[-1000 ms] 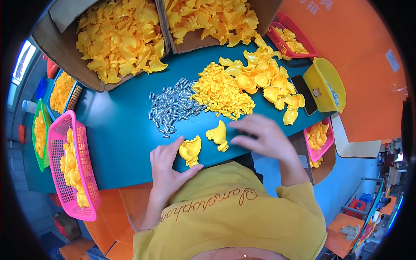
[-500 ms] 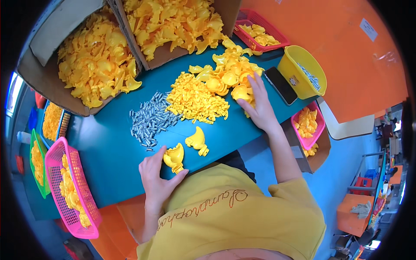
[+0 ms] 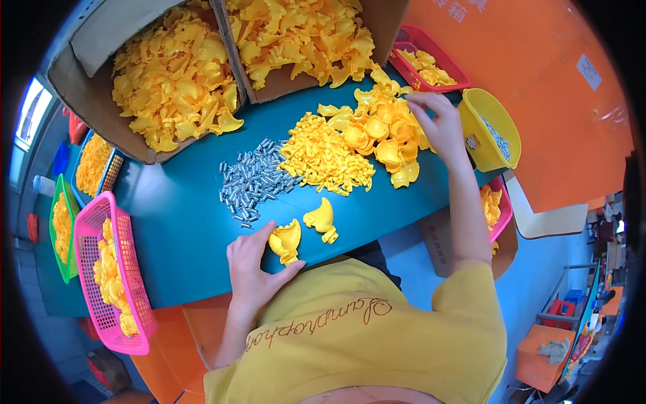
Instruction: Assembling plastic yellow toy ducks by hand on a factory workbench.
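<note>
My left hand (image 3: 254,269) rests at the table's near edge, thumb and forefinger curved around a yellow hollow plastic shell half (image 3: 285,242) and closed on its rim and neck. Just right of it lies another yellow shell half (image 3: 321,219), untouched. My right hand (image 3: 441,128) reaches over the far right part of a heap of yellow shell halves (image 3: 380,124). Its fingers bend forward with the thumb apart, and nothing shows between them. Left of that heap are a mound of small yellow parts (image 3: 326,155) and a pile of short metal cylinders (image 3: 254,178).
Cardboard boxes of yellow shells (image 3: 178,81) stand at the far side. A yellow tub (image 3: 481,135) holding metal pieces and a red basket (image 3: 431,60) stand at far right. Pink (image 3: 131,269), green (image 3: 65,232) and blue (image 3: 111,175) baskets line the left.
My right hand has moved farther back over the shell heap, and its spread fingers have drawn together. The dark phone is now hidden behind that arm. My left hand stays at the shell.
</note>
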Motion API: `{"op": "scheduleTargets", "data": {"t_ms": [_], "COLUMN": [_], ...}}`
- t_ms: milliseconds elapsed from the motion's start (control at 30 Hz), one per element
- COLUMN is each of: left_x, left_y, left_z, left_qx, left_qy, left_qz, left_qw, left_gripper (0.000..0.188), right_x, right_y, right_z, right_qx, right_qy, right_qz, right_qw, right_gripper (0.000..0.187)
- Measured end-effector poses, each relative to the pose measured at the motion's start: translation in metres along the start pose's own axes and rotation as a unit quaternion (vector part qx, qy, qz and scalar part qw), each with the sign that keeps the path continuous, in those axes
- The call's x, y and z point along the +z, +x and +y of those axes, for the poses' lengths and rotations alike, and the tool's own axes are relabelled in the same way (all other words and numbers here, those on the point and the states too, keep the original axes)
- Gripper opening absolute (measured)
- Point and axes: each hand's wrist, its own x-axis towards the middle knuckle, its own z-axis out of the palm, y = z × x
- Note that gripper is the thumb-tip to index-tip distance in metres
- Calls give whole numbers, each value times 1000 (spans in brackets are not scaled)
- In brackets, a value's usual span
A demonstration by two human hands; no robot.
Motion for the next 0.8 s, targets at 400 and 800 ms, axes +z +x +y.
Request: {"op": "scheduleTargets", "data": {"t_ms": [400,800], "left_x": [0,-1], "left_y": [2,2], "left_z": [0,-1], "left_qx": [14,2], "left_qy": [-17,-28], "left_qz": [18,0], "left_qw": [1000,1000], "left_gripper": [85,85], "right_x": [67,38], "right_y": [104,71], "right_z": [16,9], "right_qx": [-24,-13], "right_qy": [-261,-44], "right_qz": [-329,-192], "right_qw": [907,980], "right_gripper": [35,31]}}
